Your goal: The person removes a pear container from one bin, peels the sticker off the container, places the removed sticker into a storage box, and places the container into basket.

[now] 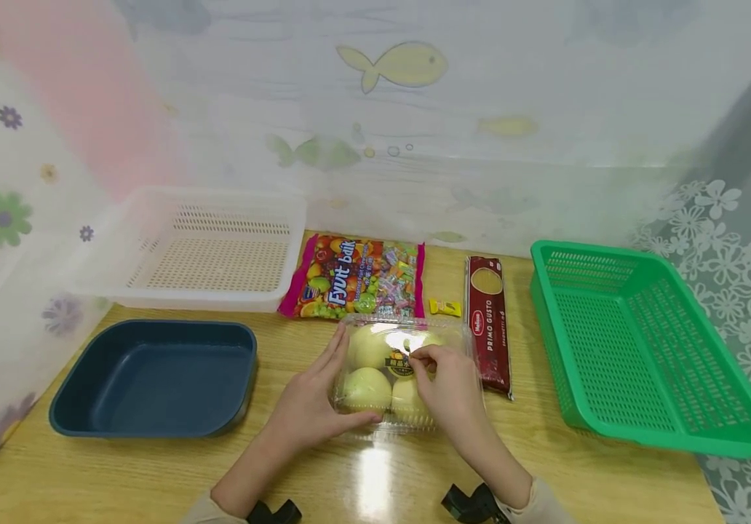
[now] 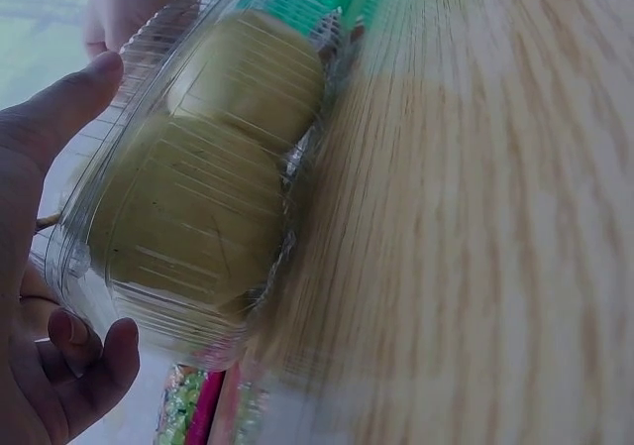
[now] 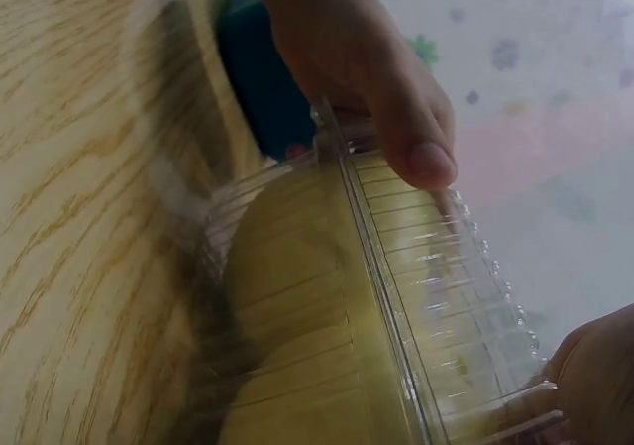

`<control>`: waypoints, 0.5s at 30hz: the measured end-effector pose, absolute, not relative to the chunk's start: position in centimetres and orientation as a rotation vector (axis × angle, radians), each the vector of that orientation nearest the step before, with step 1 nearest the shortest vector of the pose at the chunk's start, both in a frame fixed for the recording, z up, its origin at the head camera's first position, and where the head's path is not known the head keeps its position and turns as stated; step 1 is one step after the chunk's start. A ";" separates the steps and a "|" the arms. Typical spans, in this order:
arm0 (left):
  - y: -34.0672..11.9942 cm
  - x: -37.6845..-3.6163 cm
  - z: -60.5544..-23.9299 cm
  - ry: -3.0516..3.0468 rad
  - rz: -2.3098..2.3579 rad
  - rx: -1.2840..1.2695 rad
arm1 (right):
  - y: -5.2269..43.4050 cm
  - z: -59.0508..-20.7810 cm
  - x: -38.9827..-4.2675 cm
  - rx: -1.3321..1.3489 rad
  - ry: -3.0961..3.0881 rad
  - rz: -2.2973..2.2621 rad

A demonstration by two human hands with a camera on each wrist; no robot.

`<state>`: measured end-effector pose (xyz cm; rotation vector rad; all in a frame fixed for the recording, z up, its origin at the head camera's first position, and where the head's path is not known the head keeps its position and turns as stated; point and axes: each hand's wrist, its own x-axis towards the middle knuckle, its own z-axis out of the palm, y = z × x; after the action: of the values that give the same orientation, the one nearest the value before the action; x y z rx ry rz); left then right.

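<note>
A clear plastic fruit box (image 1: pixel 444 331) with a ribbed lid sits on the table, holding several round yellow-green fruits (image 1: pixel 367 389). My left hand (image 1: pixel 306 400) grips its left side; in the left wrist view the thumb (image 2: pixel 84 93) lies along the lid's edge and the other fingers bend around the end. Over the top is my right hand (image 1: pixel 450 386), thumb and index fingertips pinched together at the right edge of a dark round label (image 1: pixel 398 364) on the lid. In the right wrist view the right hand (image 3: pixel 599 381) is only partly visible.
A dark blue basin (image 1: pixel 156 386) stands left, with a white basket (image 1: pixel 218 300) behind it. Beyond the box lie a candy bag (image 1: pixel 356 280) and a small yellow packet (image 1: pixel 444 308). To the right are a red spaghetti pack (image 1: pixel 490 327) and a green basket (image 1: pixel 624 349).
</note>
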<state>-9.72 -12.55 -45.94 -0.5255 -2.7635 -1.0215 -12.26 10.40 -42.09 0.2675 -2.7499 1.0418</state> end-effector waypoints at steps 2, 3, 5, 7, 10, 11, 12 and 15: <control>-12.5 -9.6 -46.0 -2.771 -1.028 -0.524 | 10.5 -42.1 -12.3 0.251 -2.747 1.081; -12.4 -9.6 -46.0 -2.773 -1.031 -0.523 | 10.5 -42.2 -12.3 0.242 -2.742 1.115; -12.4 -9.6 -46.0 -2.774 -1.031 -0.516 | 10.6 -42.2 -12.5 0.217 -2.729 1.194; -12.4 -9.5 -46.0 -2.775 -1.024 -0.510 | 10.8 -42.2 -12.6 0.195 -2.706 1.290; -12.4 -9.5 -46.0 -2.773 -1.016 -0.504 | 11.0 -42.2 -12.8 0.179 -2.677 1.390; -12.4 -9.6 -46.0 -2.772 -1.017 -0.504 | 11.1 -42.3 -12.8 0.176 -2.672 1.406; -12.4 -9.6 -46.0 -2.773 -1.017 -0.504 | 11.2 -42.3 -12.9 0.177 -2.666 1.423; -12.3 -9.7 -45.9 -2.775 -1.019 -0.498 | 11.3 -42.3 -13.0 0.195 -2.653 1.444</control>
<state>-9.65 -12.35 -45.88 -0.4979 -2.7753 -1.0185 -13.01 11.33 -42.31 0.1946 -2.6530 1.4441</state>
